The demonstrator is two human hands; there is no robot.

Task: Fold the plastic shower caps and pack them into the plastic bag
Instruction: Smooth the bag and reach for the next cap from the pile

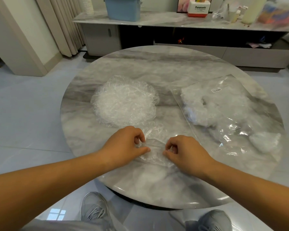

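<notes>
Currently one shower cap (155, 152) is pinched by left hand (125, 145) and right hand (185, 154) near the table's (140, 185) front edge; slippery film could be lost from the pinch, undoing the fold

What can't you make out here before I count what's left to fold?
- Pile of shower caps: head view, clear crumpled layers merge; count unreadable.
- Plastic bag: glare and clumps hide how many are packed; label too small.
- Cap pinched between left hand and right hand: fold state unclear, transparent film.
</notes>
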